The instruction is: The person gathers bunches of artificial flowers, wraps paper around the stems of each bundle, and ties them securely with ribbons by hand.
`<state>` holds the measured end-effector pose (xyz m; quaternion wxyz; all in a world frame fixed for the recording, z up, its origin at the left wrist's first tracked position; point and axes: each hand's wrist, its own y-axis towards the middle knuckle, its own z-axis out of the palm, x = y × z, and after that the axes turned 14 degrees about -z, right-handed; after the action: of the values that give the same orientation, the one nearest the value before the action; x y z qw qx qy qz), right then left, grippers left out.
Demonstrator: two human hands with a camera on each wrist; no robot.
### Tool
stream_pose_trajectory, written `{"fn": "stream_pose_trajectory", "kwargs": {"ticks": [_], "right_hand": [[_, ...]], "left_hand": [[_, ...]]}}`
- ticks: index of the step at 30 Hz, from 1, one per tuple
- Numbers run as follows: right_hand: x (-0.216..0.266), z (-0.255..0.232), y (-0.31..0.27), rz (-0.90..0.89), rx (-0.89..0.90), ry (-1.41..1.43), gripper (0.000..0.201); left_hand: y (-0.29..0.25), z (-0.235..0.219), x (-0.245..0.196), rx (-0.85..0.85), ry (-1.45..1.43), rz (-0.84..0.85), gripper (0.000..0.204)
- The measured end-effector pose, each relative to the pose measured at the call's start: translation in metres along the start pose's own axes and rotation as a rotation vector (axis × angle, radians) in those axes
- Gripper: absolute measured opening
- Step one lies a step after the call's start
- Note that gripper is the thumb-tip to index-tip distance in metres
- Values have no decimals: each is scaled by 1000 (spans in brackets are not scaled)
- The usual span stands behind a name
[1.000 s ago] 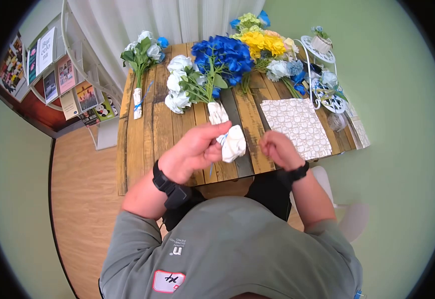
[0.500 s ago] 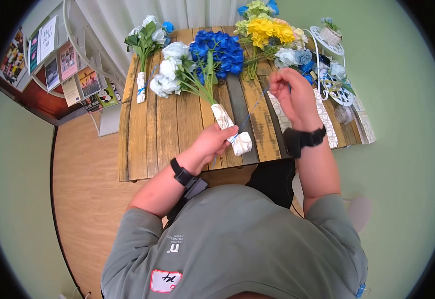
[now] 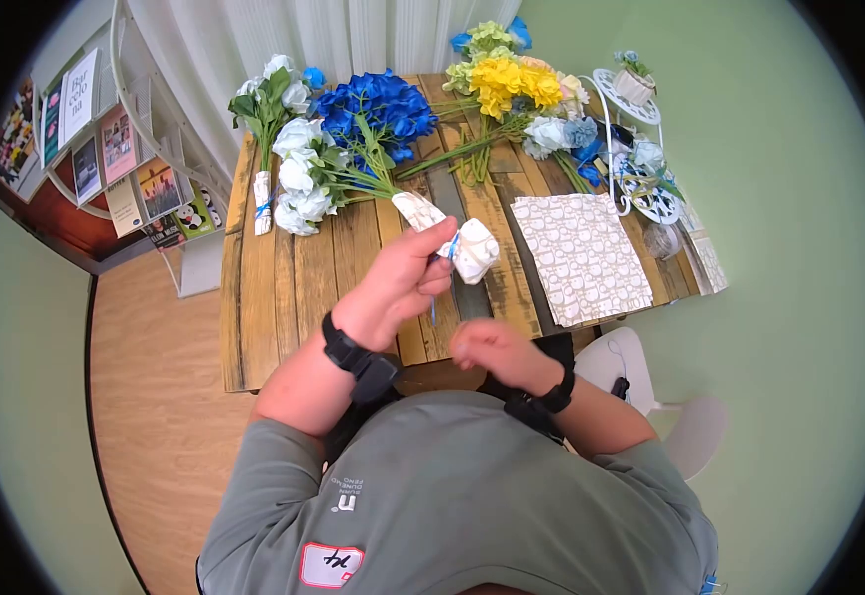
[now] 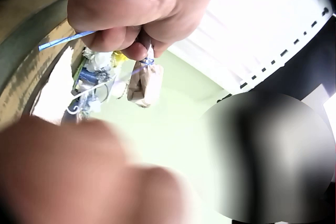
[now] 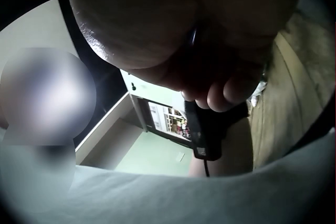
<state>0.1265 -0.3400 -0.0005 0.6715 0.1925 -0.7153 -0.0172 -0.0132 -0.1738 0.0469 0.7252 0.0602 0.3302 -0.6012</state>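
My left hand (image 3: 400, 281) grips the white paper-wrapped stems (image 3: 417, 211) of a bouquet of white roses (image 3: 298, 171) and blue blooms (image 3: 376, 111). The wrap's bulky end (image 3: 475, 251) sticks out past the thumb, with blue ribbon (image 3: 453, 244) around it. In the left wrist view, a ribbon tail (image 4: 65, 40) pokes out beside the fingers, and the wrap (image 4: 146, 85) hangs beyond them. Lower and nearer the body, my right hand (image 3: 502, 355) has its fingers curled in a pinch; a thin bluish strand (image 5: 193, 36) glints between them in the right wrist view.
Patterned paper (image 3: 584, 260) lies at the table's right. Behind it are yellow flowers (image 3: 514, 86), loose green stems (image 3: 474, 157) and a white metal stand (image 3: 653, 205). A second wrapped bouquet (image 3: 263, 203) lies at the left, near a magazine rack (image 3: 145, 149).
My right hand has swung from over the patterned paper down and left, close to the body. The bouquet in my left hand has tilted, its flowers leaning farther left.
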Motion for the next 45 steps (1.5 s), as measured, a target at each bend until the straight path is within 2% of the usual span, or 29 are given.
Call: {"fn": "stream_pose_trajectory", "kwargs": {"ticks": [1,3,5,7,9,11,13,15,16,17,18,19,22,24,25,27,28,29,31,32,34,35,37,39,41,43,45], "right_hand": [[-12,-13,-6,102,-153,189,14],[-14,-40,-7,89,-392,360,16],[-12,-68,1,-52,-483,576,19],[1,-82,12,-42,-641,686,18],[13,-89,26,-58,-651,716,15],[25,-89,39,-113,-658,579,17],[35,-85,49,-127,-599,501,16],[43,-72,65,-54,-516,210,13],[46,-65,72,12,-483,113,14],[43,-59,78,11,-481,116,14],[39,-54,85,6,-403,54,16],[35,-51,91,2,-324,-8,17],[14,-45,102,36,-290,-48,18],[3,-40,107,69,-275,-83,17],[-3,-36,108,83,-234,-74,17],[-18,-30,114,96,-189,-60,17],[-26,-27,119,-56,-165,-148,16],[-32,-25,124,-209,-142,-235,16],[-30,-23,136,-167,-110,-277,16],[-29,-23,142,-122,-78,-325,16],[-39,-23,160,-74,-55,-249,16],[-44,-21,170,-22,-31,-175,16],[-45,-11,187,36,0,-151,16],[-52,-4,205,94,34,-129,16],[-67,1,220,275,136,-5,16],[-65,9,228,298,164,-38,16],[-67,13,234,323,186,-69,16]], "left_hand": [[-9,0,-1,-2,0,-2,19],[-25,1,5,18,8,-4,18],[-33,-2,10,-32,41,-28,17],[-30,-18,20,6,51,-66,20],[-27,-22,29,-20,87,-42,23],[-20,-32,35,-139,199,-46,23],[-12,-42,37,-175,246,-59,22],[-7,-41,37,-323,369,-63,21],[-5,-45,36,-327,369,-63,21],[-2,-50,35,-368,460,-109,20],[0,-54,33,-409,551,-155,19],[2,-58,32,-411,552,-154,19],[13,-76,32,-390,574,-188,21],[25,-89,30,-438,777,-181,23],[26,-90,26,-441,774,-179,23],[26,-88,16,-593,1146,-234,29],[32,-106,24,-529,1136,60,36],[36,-126,27,-535,1136,57,36],[24,-122,21,-765,1420,127,44],[17,-118,24,-769,1422,125,44],[-6,-101,34,-995,1212,435,45],[-11,-99,36,-1001,1212,433,45],[-22,-101,37,-1027,1181,251,46],[-24,-110,40,-1019,1185,265,41],[-26,-117,41,-1010,1189,281,36],[-29,-116,37,-976,1039,286,27],[-27,-127,37,-999,1054,349,23]]}}
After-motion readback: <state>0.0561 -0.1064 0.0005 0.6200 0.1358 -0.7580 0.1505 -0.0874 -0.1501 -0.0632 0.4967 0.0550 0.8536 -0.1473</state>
